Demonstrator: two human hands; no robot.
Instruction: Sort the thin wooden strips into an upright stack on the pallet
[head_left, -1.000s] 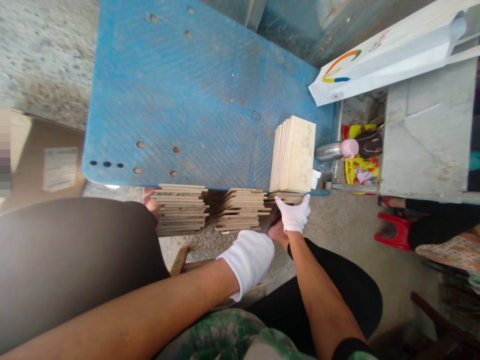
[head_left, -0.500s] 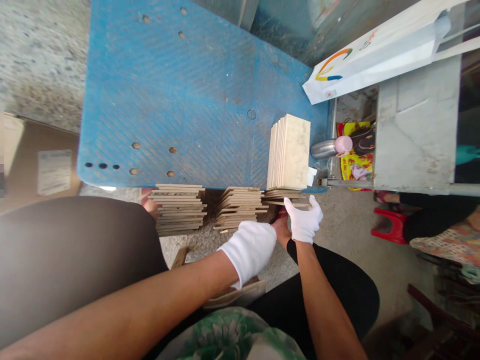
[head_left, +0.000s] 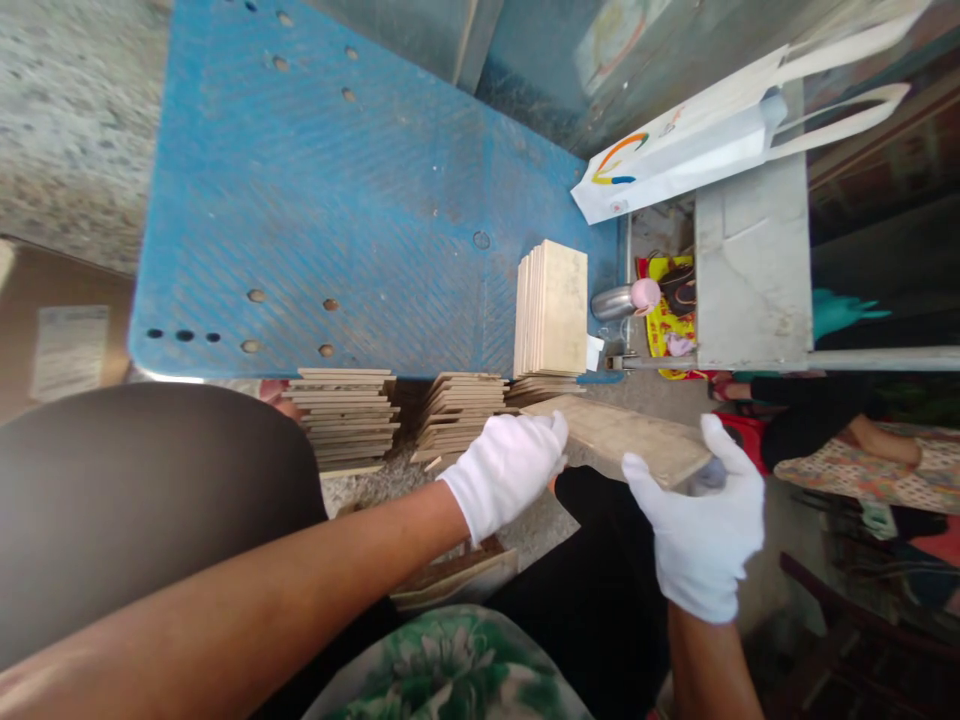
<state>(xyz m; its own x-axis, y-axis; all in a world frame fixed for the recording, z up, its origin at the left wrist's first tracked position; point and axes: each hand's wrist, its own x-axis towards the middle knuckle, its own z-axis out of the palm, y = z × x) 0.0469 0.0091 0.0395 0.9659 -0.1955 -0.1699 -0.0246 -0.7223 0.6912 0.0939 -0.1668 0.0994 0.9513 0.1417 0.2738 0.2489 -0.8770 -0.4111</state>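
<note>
One flat beige rectangular ceramic tile (head_left: 619, 438) hangs above the lap, its long axis running left to right between both white-gloved hands, the left hand (head_left: 510, 468) pinching its near-left end, the right hand (head_left: 701, 535) clasping the right end, low floor stacks (head_left: 457, 415) just beyond.

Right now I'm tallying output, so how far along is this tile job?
Done, it seems: a row of tiles standing on edge on the blue pallet. In hand: one tile held between left hand and right hand. Left: two flat tile stacks on the floor, plus a few under the upright row.
</note>
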